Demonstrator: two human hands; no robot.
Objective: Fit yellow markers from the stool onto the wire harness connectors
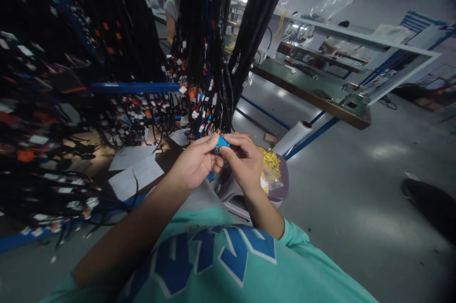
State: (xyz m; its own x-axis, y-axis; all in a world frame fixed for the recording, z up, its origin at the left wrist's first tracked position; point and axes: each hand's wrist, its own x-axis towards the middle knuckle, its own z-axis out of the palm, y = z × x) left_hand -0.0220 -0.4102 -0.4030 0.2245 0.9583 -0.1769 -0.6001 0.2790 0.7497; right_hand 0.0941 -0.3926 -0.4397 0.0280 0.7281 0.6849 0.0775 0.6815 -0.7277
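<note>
A small blue connector (223, 142) is pinched between my two hands, in front of the hanging black cable bundles (194, 23). My left hand (197, 160) grips its left side with thumb and fingertips, palm turned partly up. On the other side, my right hand (245, 160) has thumb and forefinger closed on the connector. Thin orange and yellow wires show at its top edge. Below the hands, another blue piece (210, 177) is partly visible. Just right of my right hand, yellow small parts (270, 163) lie on a purple-grey stool (284, 175).
White paper sheets (137, 179) lie on the left shelf among dangling cable ends. A blue bar (135, 87) crosses ahead of the bundles. At the right stand a green-topped workbench (302, 80) and a white roll (294, 139). People are partly visible in the background.
</note>
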